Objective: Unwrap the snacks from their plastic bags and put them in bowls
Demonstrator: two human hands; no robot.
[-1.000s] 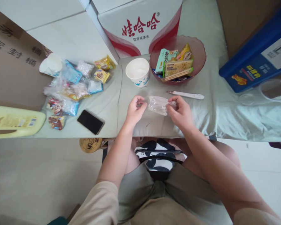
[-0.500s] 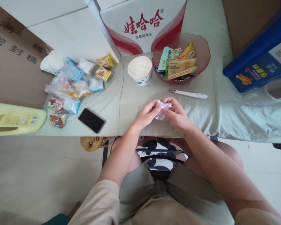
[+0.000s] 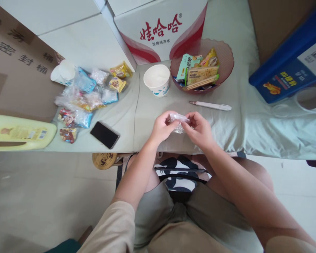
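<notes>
My left hand (image 3: 162, 127) and my right hand (image 3: 198, 129) meet over the near part of the cloth-covered table (image 3: 239, 116). Both pinch one small clear plastic wrapper (image 3: 178, 121), which is crumpled between the fingertips. What the wrapper holds, if anything, is hidden. A white paper cup (image 3: 157, 80) stands just beyond my hands. A pink bowl (image 3: 225, 59) with several snack packets sits behind it to the right. A white pen-shaped tool (image 3: 210, 105) lies between the bowl and my right hand.
A heap of small snack packets (image 3: 86, 96) lies at the left, with a second paper cup (image 3: 61, 72) on its side behind it. A black phone (image 3: 104, 135) rests near the table edge. Cardboard boxes (image 3: 160, 30) line the back; a blue box (image 3: 292, 66) stands at the right.
A second ago only my right hand held the wrapper spread out; my left hand has come in and both now pinch it, bunched up.
</notes>
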